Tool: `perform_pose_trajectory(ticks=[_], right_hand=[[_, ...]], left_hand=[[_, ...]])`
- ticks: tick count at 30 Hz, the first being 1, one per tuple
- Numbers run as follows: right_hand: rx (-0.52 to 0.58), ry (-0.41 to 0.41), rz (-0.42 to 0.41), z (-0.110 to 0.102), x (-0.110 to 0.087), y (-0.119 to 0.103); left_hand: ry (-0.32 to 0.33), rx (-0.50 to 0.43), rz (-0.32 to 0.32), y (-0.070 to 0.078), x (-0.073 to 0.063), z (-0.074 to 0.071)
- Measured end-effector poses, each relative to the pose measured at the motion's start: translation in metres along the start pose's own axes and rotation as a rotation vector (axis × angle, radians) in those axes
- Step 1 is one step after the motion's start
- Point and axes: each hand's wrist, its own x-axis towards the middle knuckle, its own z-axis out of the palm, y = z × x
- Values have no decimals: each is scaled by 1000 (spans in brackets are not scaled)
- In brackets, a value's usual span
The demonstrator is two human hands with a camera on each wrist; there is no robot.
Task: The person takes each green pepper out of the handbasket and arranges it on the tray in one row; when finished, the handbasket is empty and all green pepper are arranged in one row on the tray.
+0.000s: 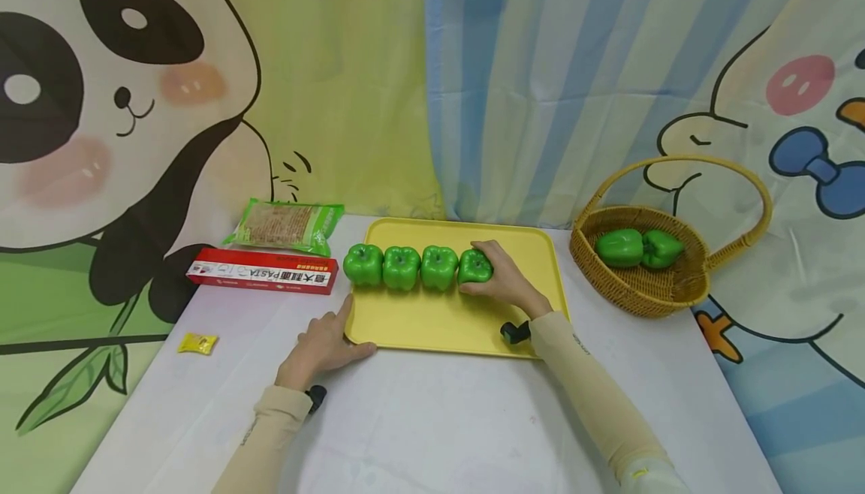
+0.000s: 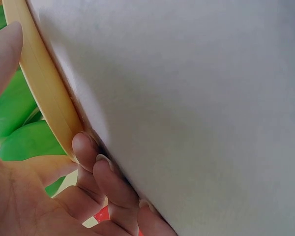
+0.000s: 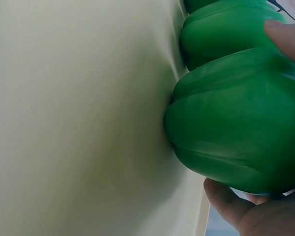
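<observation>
Evidently, my right hand [image 1: 507, 280] holds the end green pepper [image 1: 474, 269], fingers and thumb curled about its sides — stem up, last on the right in a sideways row of four along the yellow tray [image 1: 412, 329]. My left hand [image 1: 326, 344], spread at the tray's near-left corner, lies farther from it.

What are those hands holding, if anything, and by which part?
The right hand holds the row's rightmost green pepper by its sides. The left hand only touches the near-left corner of the yellow tray.
</observation>
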Motion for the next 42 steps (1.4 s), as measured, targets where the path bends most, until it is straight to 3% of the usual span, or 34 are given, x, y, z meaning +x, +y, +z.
perform_pose_trajectory(ticks=[8,14,28,34,42], right_hand=[[29,10,23,-9,-7,-2],[62,19,-5,-27,-18,-2],[-23,223,-27,-98,-52,15],[-48,296,48,-131,-67,28],[-61,360,116,-154,-82,45]], left_hand=[[-2,6,6,0,1,0],[-10,8,-1,-1,2,0],[-12,3,0,-2,2,0],[-8,6,4,-2,2,0],[-7,15,8,-3,3,2]])
